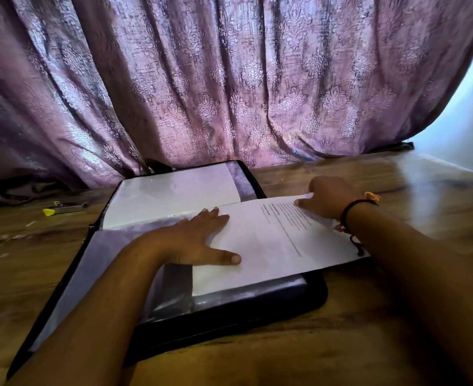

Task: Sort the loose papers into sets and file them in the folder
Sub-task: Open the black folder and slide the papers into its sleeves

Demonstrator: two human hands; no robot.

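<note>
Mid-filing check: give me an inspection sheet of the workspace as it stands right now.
Surface: wooden table.
Job's things: black folder lies open; printed sheet lies on its clear sleeves.
Clutter: small yellow-tipped item on the table, left of the folder.
Grippers: left hand flat on the sheet; right hand grips its far edge.
Cables: dark cord-like shape at far left, unclear.
Surroundings: purple patterned curtain behind the table.

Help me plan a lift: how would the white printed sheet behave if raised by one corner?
The white printed paper sheet looks thin, so it would probably droop. On the glossy sleeve of the black folder it may slide; the left hand lies flat on it.
</note>
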